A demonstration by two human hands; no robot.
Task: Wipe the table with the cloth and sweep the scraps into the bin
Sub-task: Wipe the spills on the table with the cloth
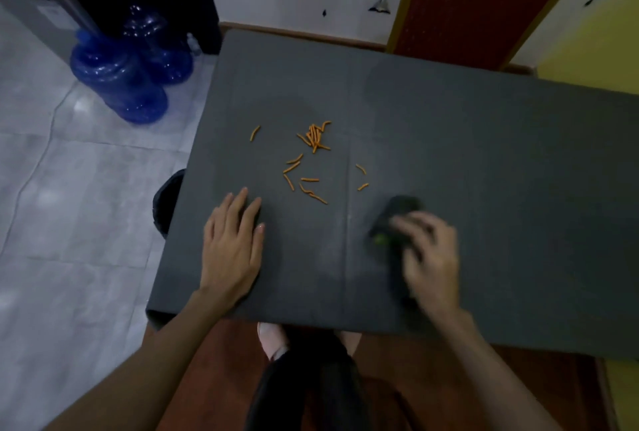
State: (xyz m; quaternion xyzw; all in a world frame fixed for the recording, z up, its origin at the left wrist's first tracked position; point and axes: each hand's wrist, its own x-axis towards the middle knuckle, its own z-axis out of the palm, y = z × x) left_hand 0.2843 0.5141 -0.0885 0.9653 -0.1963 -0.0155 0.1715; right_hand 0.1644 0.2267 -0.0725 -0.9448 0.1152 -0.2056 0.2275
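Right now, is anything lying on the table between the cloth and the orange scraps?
Nothing visible does. The right hand holds the dark cloth, and only bare table separates it from the orange scraps. The left hand rests flat, off to the left.

- The room was dim and the picture soft and grainy throughout.
- Pale sheen lay on the floor tiles (pixel 69 188) at nine o'clock.
- The right hand (pixel 428 254) and the dark cloth (pixel 397 219) were smeared by motion blur.
- Straight edges bowed toward the corners.
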